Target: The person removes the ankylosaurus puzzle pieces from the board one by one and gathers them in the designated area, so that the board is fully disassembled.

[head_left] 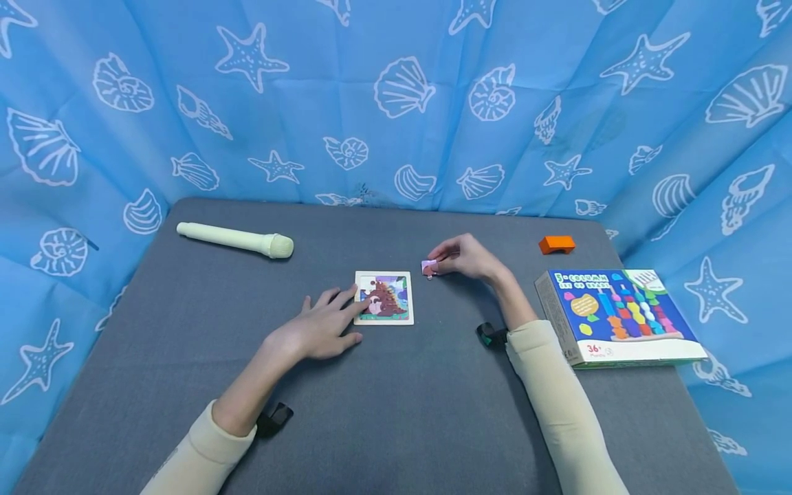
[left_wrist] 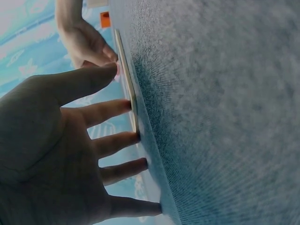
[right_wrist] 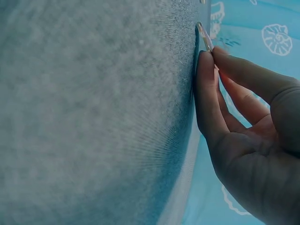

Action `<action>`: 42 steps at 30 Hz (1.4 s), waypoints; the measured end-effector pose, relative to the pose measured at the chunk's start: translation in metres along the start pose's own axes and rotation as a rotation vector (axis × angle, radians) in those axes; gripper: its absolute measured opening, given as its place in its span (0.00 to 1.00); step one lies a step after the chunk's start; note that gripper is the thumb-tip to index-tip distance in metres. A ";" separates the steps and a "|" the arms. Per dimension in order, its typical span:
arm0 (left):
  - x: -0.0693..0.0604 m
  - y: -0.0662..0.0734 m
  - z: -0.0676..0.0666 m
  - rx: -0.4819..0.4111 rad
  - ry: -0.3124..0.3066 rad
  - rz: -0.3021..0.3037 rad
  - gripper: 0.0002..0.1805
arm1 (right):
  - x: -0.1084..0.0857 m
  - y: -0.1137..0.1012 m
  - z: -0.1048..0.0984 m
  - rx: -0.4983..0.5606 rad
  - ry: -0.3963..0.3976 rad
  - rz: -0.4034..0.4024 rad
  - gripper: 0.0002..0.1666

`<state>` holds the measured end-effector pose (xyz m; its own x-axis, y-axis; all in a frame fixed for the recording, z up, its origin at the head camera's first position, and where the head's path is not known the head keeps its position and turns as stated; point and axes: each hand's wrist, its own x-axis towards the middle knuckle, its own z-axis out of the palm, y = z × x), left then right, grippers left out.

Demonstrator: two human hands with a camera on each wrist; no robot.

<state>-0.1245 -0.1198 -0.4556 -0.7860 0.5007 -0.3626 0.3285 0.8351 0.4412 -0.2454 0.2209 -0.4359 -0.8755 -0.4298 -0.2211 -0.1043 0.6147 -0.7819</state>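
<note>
- Directions are clock positions in the head view, taken from the puzzle (head_left: pixel 390 299) unless noted.
- Puzzle: lies flat on the grey counter (head_left: pixel 402 419), pale square frame around a brown dinosaur picture. A whitish patch shows at its 10 o'clock corner.
- Left hand (head_left: pixel 324 326): at 8 o'clock. Fingers spread and fairly straight; at least one fingertip lies over the puzzle's face.
- Right hand (head_left: pixel 467 260): between 2 and 3 o'clock. Fingers pinch the piece (head_left: pixel 429 268) by its edge.
- Piece: purple and brown, at 2 o'clock, apart from the puzzle and near the counter's surface; contact with the counter cannot be told.
- Microphone (head_left: pixel 232 237): pale, lying near 10 o'clock, head end nearer the puzzle.
- Box (head_left: pixel 625 316): printed with coloured beads, at 3 o'clock, well apart.
- Block (head_left: pixel 558 245): orange, near the box at the box's 11 o'clock.
- Curtain (head_left: pixel 346 75): blue with white shells and starfish, behind the counter at 12 o'clock.
</note>
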 end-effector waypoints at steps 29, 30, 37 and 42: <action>-0.016 0.023 -0.018 -0.001 0.000 -0.006 0.39 | 0.002 -0.006 0.002 0.007 0.021 0.023 0.15; -0.016 0.024 -0.019 0.001 0.001 -0.005 0.39 | 0.002 -0.007 0.002 0.018 0.020 0.022 0.15; -0.016 0.027 -0.021 0.035 0.008 0.000 0.37 | 0.001 -0.017 0.008 0.043 -0.014 -0.029 0.16; -0.017 0.032 -0.021 0.080 0.009 0.054 0.37 | 0.003 -0.028 0.020 0.061 -0.055 -0.053 0.15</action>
<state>-0.1121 -0.1062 -0.4178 -0.7705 0.5437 -0.3329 0.4107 0.8227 0.3930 -0.2356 0.1893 -0.4258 -0.8421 -0.4973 -0.2086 -0.1198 0.5496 -0.8268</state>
